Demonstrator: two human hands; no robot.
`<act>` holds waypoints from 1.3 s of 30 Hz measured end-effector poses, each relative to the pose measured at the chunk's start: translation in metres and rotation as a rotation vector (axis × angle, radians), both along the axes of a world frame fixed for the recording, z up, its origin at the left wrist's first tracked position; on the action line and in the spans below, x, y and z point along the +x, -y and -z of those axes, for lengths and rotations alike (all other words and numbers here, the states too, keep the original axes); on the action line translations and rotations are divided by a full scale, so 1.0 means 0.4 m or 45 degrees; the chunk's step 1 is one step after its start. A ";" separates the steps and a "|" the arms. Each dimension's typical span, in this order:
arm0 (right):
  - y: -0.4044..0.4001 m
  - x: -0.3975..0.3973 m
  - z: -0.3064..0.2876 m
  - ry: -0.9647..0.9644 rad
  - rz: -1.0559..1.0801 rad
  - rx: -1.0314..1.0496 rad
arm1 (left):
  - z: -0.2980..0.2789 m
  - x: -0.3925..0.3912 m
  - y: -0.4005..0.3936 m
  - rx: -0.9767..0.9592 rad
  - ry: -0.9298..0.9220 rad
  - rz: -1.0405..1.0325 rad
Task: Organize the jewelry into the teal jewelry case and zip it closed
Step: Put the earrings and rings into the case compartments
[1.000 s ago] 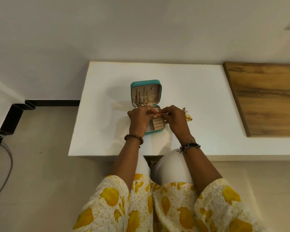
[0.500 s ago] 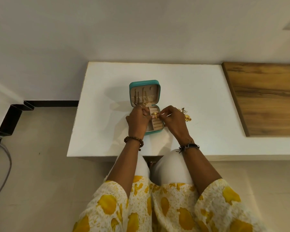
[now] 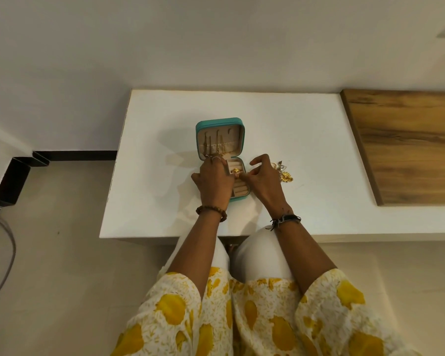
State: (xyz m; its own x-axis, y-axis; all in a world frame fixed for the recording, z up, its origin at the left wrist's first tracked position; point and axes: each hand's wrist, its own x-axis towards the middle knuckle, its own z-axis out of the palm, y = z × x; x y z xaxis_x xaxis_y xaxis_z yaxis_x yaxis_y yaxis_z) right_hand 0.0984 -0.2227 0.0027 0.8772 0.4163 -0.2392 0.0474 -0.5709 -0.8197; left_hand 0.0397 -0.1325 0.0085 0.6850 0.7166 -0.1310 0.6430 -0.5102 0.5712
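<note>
The teal jewelry case (image 3: 219, 122) lies open on the white table (image 3: 165, 201), its lid tilted back with thin chains hanging inside. In the beige ring rolls of the base sits a gold ring (image 3: 236, 171). My right hand (image 3: 263, 179) pinches that ring with thumb and forefinger, the other fingers lifted. My left hand (image 3: 214, 181) rests flat over the left part of the base and hides it. A small heap of loose gold jewelry (image 3: 285, 175) lies on the table just right of my right hand.
A wooden board (image 3: 409, 150) covers the table's right end. The wall runs close behind the table. My knees sit under the front edge. On the floor at far left are a black step trim (image 3: 13, 181) and a grey cable (image 3: 5, 265).
Both hands came apart above the case and dropped onto its base. The gold ring went down with my right fingertips into the ring rolls, and my left hand settled over the base's left side.
</note>
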 end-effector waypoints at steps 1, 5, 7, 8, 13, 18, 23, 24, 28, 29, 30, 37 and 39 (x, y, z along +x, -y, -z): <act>0.006 0.000 -0.002 0.000 0.001 0.010 | -0.003 -0.002 0.005 0.037 0.010 0.020; 0.048 0.003 -0.008 0.069 0.125 0.085 | -0.024 0.003 0.045 0.143 0.178 0.183; 0.081 0.007 -0.007 0.161 0.228 0.074 | -0.028 0.016 0.078 0.168 0.187 0.305; 0.097 0.010 -0.006 0.182 0.280 0.040 | -0.026 0.024 0.096 0.204 0.164 0.368; 0.134 0.034 0.012 0.195 0.367 -0.237 | -0.004 0.080 0.156 0.440 0.097 0.581; 0.121 0.049 0.015 0.268 0.351 -0.290 | 0.020 0.118 0.159 0.562 0.033 0.576; 0.102 0.051 0.017 0.278 0.383 -0.276 | 0.032 0.136 0.146 0.513 -0.001 0.594; 0.100 0.049 0.016 0.278 0.391 -0.260 | 0.032 0.137 0.145 0.508 0.014 0.585; 0.106 0.046 0.010 0.330 0.404 -0.174 | 0.019 0.128 0.136 0.391 0.056 0.537; 0.110 0.044 0.007 0.350 0.372 -0.127 | 0.010 0.121 0.130 0.360 0.071 0.504; 0.114 0.041 0.007 0.367 0.323 -0.064 | 0.004 0.113 0.121 0.304 0.089 0.475; 0.117 0.004 -0.022 0.228 -0.008 0.300 | -0.023 0.035 0.044 -0.330 0.311 0.262; 0.103 -0.006 -0.033 0.143 -0.030 0.338 | -0.045 0.007 0.031 -0.488 0.382 0.206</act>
State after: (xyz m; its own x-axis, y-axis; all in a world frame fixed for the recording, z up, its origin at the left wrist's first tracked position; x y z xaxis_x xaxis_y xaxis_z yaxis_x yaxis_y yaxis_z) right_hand 0.0960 -0.2640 0.0159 0.8814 0.4720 -0.0208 0.1572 -0.3346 -0.9292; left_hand 0.0425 -0.1449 0.0266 0.8311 0.5370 -0.1444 0.3521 -0.3072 0.8841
